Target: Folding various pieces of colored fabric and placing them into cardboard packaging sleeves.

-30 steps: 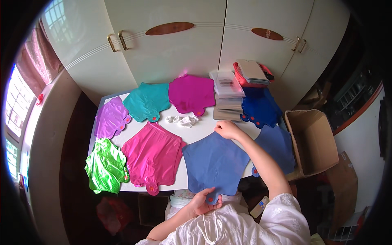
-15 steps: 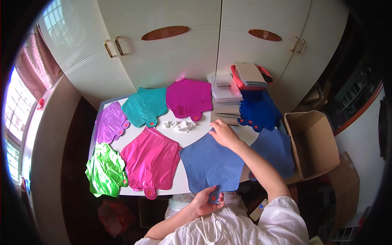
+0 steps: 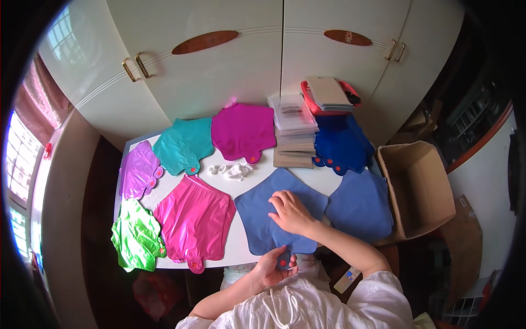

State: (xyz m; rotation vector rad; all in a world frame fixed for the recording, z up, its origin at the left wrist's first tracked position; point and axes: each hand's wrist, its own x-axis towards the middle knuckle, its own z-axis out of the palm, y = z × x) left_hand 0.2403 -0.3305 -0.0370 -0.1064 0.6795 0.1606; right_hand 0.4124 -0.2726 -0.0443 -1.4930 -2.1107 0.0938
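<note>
A flat greyish-blue foil balloon (image 3: 260, 211), star-like with blunt points, lies at the table's front middle. Its round tab with a red dot hangs over the front edge, held by my left hand (image 3: 272, 267), thumb on top and fingers beneath. My right hand (image 3: 291, 214) is over the middle of the same balloon, fingers loosely bent and thumb apart, gripping nothing visible. Another greyish-blue balloon (image 3: 359, 208) lies to its right. On its left is a pink balloon (image 3: 192, 219) with a similar tab.
Around the table lie green (image 3: 136, 236), lilac (image 3: 138, 170), teal (image 3: 183, 143), magenta (image 3: 244, 129) and dark blue (image 3: 341, 145) balloons. Small white bundles (image 3: 236, 171) sit mid-table. Behind are a sleeved stack (image 3: 296, 131) and a red basket (image 3: 308, 98). An open cardboard box (image 3: 419, 192) stands right.
My right hand has moved from the balloon's far point back toward me, over its middle. My left hand keeps hold of the tab. The whole view has shifted slightly.
</note>
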